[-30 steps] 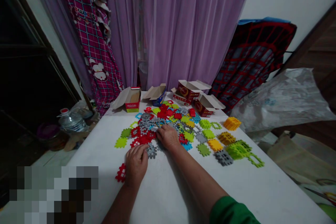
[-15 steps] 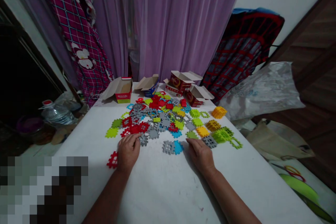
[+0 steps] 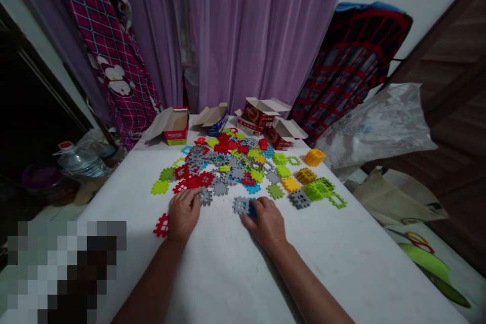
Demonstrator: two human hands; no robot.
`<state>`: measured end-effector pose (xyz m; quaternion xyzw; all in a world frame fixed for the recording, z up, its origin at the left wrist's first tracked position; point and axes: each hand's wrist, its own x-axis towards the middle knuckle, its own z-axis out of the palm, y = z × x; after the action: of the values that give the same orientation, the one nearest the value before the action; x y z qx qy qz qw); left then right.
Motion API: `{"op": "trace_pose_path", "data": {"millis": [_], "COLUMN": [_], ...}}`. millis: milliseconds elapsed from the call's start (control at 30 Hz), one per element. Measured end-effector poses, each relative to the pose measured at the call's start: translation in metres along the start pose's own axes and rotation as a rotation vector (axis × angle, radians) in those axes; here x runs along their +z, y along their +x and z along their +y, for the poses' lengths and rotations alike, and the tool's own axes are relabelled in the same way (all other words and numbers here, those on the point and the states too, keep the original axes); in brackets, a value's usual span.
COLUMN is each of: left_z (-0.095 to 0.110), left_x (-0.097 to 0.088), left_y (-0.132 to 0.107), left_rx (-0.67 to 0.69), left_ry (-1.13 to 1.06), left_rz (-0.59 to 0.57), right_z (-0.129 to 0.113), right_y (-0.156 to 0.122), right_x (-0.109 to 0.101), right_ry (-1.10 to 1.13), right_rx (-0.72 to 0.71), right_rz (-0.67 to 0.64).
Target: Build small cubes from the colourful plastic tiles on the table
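Note:
Plastic waffle-shaped interlocking blocks in red, grey, blue, lime and yellow lie in a wide spread on a white table. My left hand rests at the near edge of the spread, between a grey block and a loose red block. My right hand lies with its fingertips over a blue block beside a grey block. My fingers hide part of the blue block. Whether that hand grips it, I cannot tell.
Several opened cardboard boxes stand along the far table edge. Built-up yellow and lime block shapes sit to the right. A purple curtain hangs behind, a plastic bag lies right, and a water bottle stands below the left edge.
My right hand has moved left and now covers the blue block and touches the grey one. My left hand has stayed almost in place. The view has shifted slightly.

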<state>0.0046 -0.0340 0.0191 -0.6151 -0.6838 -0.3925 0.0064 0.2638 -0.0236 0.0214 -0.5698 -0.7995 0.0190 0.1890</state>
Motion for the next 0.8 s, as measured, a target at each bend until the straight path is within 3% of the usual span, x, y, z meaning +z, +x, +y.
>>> {"op": "trace_pose_path", "data": {"millis": [267, 400, 600, 800], "left_z": [-0.001, -0.002, -0.003, -0.003], "left_x": [0.001, 0.001, 0.002, 0.002], "left_y": [0.000, 0.001, 0.000, 0.001], "left_rx": [0.004, 0.009, 0.020, 0.024], "left_ry": [0.005, 0.004, -0.008, -0.020], "left_rz": [-0.011, -0.008, 0.000, 0.000], "right_z": [0.031, 0.040, 0.015, -0.002], "right_y": [0.004, 0.002, -0.010, 0.000], "right_x": [-0.001, -0.008, -0.010, -0.007], "right_ry": [0.016, -0.001, -0.113, -0.200], "right_rx": [-0.041, 0.024, 0.151, 0.214], "right_rz": [0.075, 0.117, 0.121, 0.097]}}
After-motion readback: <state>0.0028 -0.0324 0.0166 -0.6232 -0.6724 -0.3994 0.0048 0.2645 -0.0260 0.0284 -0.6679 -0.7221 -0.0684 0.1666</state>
